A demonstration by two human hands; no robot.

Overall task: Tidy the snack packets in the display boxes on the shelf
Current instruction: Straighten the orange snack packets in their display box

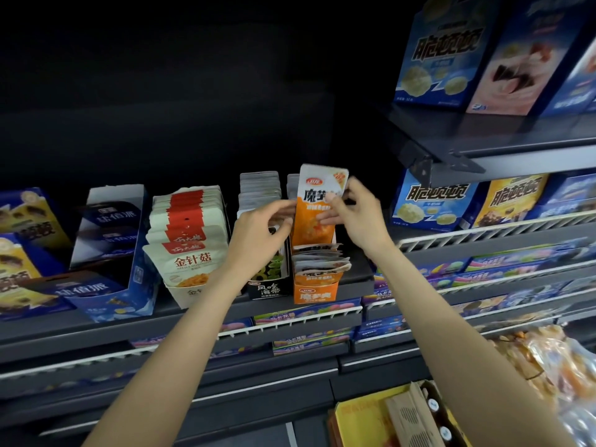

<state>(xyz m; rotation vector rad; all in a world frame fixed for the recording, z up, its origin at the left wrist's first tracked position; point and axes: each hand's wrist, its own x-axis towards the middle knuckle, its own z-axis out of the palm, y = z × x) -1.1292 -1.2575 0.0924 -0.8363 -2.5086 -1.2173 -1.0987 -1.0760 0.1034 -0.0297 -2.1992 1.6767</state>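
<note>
An orange-and-white snack packet [317, 204] stands upright above the orange display box [314, 290] on the middle shelf. My right hand [354, 214] pinches the packet's right edge. My left hand [261, 233] grips its left edge, reaching over the black display box [268, 289] of green-and-black packets. Several more orange packets [319, 261] lie leaning and uneven inside the orange box. Behind both boxes stand rows of pale packets [259, 188].
A white box of red-and-cream mushroom packets [187, 240] stands left of the black box. Blue cartons [106, 246] sit further left, blue and yellow boxes [432, 201] to the right. An upper shelf bracket [429, 166] juts out near my right hand.
</note>
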